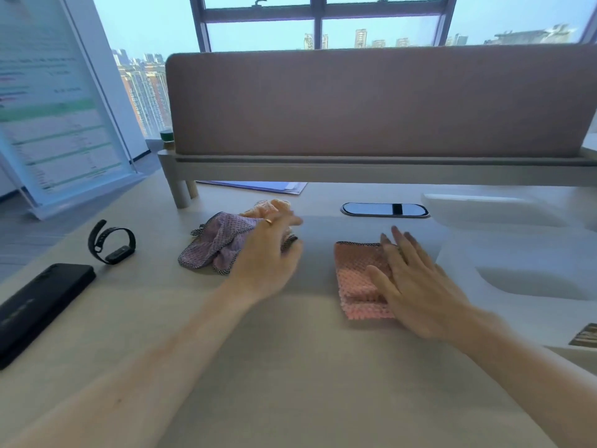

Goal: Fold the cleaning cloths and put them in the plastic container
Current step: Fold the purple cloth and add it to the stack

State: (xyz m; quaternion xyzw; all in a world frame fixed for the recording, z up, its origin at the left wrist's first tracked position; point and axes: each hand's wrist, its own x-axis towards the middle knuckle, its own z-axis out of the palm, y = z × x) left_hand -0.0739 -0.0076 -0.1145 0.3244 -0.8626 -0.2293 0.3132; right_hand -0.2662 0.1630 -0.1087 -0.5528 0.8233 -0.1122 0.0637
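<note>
R hand (416, 286) flat, fingers straight, pressing folded pink cloth (358, 279); L hand (268, 253) on purple cloth (213, 244), grip too blurred to tell; next prob. pink into container (517, 250).

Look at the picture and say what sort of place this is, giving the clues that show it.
Probably a high-rise office: a desk with a fabric divider and a built-in cable port, and windows looking out over city towers.
</note>
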